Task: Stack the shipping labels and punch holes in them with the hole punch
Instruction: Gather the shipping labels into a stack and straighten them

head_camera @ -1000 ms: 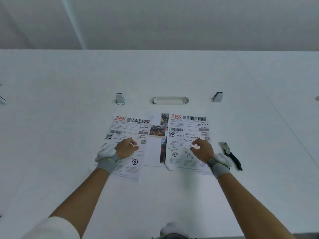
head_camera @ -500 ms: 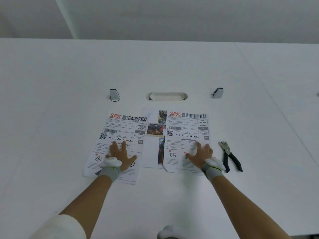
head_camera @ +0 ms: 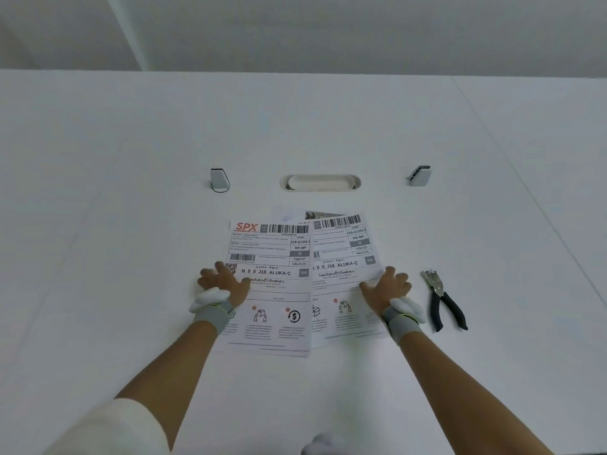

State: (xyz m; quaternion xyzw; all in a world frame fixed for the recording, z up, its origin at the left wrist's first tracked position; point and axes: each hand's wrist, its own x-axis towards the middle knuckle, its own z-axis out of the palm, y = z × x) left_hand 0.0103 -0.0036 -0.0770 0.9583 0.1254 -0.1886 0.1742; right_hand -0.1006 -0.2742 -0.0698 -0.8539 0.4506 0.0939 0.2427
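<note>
Two printed SPX shipping labels lie on the white table. The left label [head_camera: 272, 290] overlaps the left edge of the right label [head_camera: 345, 274], which is tilted slightly. A third sheet with a photo [head_camera: 320, 214] peeks out from under their top edges. My left hand [head_camera: 223, 282] lies flat with spread fingers on the left label's left edge. My right hand [head_camera: 386, 287] lies flat on the right label's right edge. A black-handled hole punch [head_camera: 443, 300] rests on the table just right of my right hand, untouched.
A recessed oval cable slot [head_camera: 320, 182] sits beyond the labels. Two small grey clips [head_camera: 219, 179] [head_camera: 419, 175] stand on either side of it. A seam in the table [head_camera: 525, 178] runs diagonally at the right.
Both hands slid the labels inward. The left label now overlaps the right one, and the photo sheet between them is almost covered. The hole punch has not moved.
</note>
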